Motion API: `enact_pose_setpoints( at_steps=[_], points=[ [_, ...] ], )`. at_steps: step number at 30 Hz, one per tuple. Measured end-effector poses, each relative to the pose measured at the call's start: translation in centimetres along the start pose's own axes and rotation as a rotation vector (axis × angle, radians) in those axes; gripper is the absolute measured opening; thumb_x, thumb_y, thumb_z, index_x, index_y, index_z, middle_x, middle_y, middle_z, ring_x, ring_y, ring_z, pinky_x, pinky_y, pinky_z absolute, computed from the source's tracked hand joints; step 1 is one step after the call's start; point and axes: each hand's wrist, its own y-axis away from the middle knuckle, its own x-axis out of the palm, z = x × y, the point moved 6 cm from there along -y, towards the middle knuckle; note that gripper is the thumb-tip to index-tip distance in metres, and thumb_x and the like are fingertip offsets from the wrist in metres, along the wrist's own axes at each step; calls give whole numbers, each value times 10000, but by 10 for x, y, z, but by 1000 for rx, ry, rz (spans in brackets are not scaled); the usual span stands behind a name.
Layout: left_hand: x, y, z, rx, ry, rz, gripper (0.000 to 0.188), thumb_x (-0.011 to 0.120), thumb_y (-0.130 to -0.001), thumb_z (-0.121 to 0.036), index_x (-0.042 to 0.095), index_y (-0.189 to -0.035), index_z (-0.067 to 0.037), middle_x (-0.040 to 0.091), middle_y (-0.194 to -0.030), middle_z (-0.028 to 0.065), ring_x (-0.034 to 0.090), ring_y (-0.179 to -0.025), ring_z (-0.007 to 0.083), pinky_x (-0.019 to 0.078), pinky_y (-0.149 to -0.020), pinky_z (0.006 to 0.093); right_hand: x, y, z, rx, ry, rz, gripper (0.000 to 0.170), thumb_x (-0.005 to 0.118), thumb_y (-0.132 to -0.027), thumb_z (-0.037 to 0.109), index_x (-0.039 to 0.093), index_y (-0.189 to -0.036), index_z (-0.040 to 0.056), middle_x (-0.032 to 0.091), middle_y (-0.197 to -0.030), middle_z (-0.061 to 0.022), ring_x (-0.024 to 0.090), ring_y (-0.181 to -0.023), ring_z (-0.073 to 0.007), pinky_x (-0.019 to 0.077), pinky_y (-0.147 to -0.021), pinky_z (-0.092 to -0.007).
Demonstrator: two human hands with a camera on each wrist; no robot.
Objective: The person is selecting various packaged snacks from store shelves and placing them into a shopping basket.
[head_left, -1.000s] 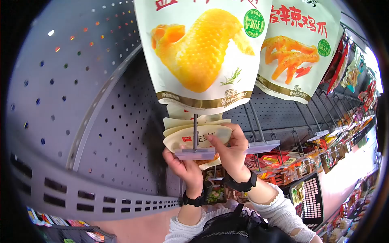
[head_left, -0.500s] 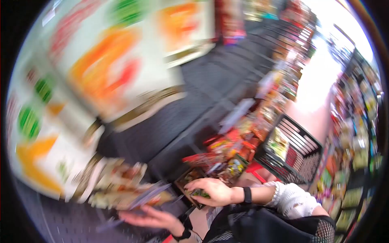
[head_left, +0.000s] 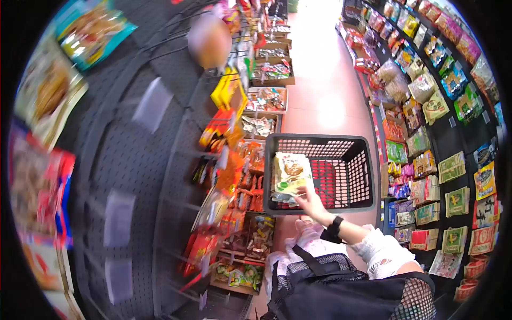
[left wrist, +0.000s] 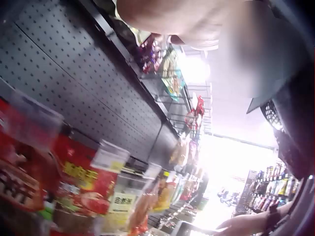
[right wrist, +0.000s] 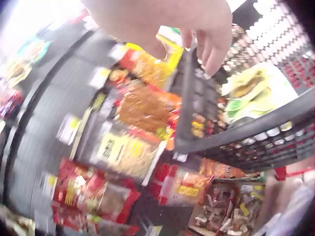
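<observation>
Over the near left part of a black shopping basket [head_left: 349, 210], my right hand [head_left: 312, 205] reaches down with loosely bent fingers. Its fingertips overlap the lower edge of a cream snack packet [head_left: 292, 169] in the head view. This packet lies in the basket's left side and carries a brown food picture and a green mark. In the right wrist view, my right hand [right wrist: 172, 22] has nothing between its hanging fingers. Only the left wrist view has my left hand [left wrist: 172, 19], along its top edge beside the pegboard shelf; most of its fingers are hidden.
A dark pegboard shelf [head_left: 138, 176] with price-tag holders and hanging snack bags [head_left: 40, 186] runs along the left. Boxes of packets [head_left: 261, 125] line its foot. Another stocked shelf [head_left: 450, 170] stands on the right, with a pink floor aisle [head_left: 320, 96] between.
Both hands were at packets hanging on a hook. My right hand has since moved away to the basket, and my left hand has gone out of the head view, which has turned toward the aisle.
</observation>
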Motion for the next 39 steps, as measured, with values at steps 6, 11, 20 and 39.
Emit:
enact_pose_setpoints(
  at_steps=[6, 11, 20, 39],
  points=[
    [225, 10, -61, -57, 186, 836, 222, 558, -817, -25, 527, -1032, 22, 523, -1140, 173, 517, -1027, 284, 418, -857, 378, -14, -119, -109, 363, -42, -44, 823, 707, -713, 336, 304, -1302, -74, 429, -1266, -257, 438, -1188, -305, 360, -978, -338],
    [370, 78, -88, 112, 326, 1297, 289, 571, -824, -99, 526, -1092, -1, 543, -1133, 158, 524, -1053, 307, 406, -908, 396, 23, -161, -146, 448, -97, -38, 1060, 786, -617, 427, 187, -1269, -156, 477, -1195, -308, 509, -1116, -350, 409, -932, -338],
    [494, 187, -37, -375, 270, 1249, 400, 553, -847, -141, 425, -1191, 16, 494, -1136, 212, 469, -1080, 369, 381, -923, 409, 3, -149, -147, 612, -695, 128, 406, 740, -714, 65, 550, -1055, -47, 641, -966, -107, 617, -868, -176, 486, -781, -300],
    [518, 269, -54, -943, 349, 1390, 491, 483, -884, -446, 598, -905, 30, 608, -790, 205, 589, -823, 365, 445, -754, 425, -75, -107, -145, 629, -859, 441, 549, 640, -748, -64, 415, -1241, 26, 552, -1167, -90, 556, -1051, -197, 477, -891, -329]
  ],
)
